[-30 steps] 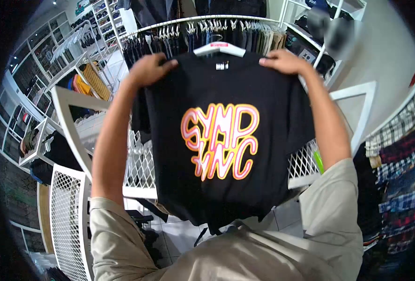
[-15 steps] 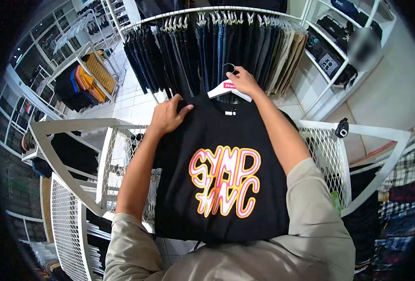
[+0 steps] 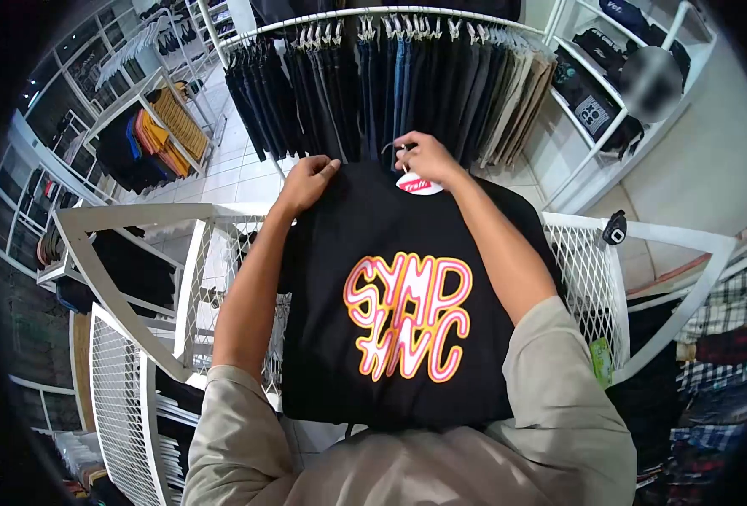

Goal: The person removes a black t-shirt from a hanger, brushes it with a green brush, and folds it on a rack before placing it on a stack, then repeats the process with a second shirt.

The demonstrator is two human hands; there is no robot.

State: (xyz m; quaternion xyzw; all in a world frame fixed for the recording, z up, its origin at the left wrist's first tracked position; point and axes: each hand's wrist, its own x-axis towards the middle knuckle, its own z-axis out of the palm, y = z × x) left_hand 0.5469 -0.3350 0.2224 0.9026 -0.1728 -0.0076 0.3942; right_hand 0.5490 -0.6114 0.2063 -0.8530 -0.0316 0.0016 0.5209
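Turned at the top of the shirt since the earlier frame, with less of its curved body showing: a white hanger with a red label (image 3: pixel 420 184). Out of sight now, too: the small white neck tag. Slightly farther forward: the left hand (image 3: pixel 309 183), nearly closed, with thumb and fingers pinched on the top left corner of a black cotton-like T-shirt with pink, white and yellow lettering (image 3: pixel 407 295). Partly curled, with thumb and fingers around the base of the hanger's hook: the right hand (image 3: pixel 428 160), at the top edge of the shirt, right of its middle. Spread front up below and between both hands, with its lettering beneath the right hand and nearer the wearer's body: the same shirt. On either side of it: white metal mesh panels (image 3: pixel 588 278). Beyond both hands: dark and tan trousers on a white rail (image 3: pixel 390 93).
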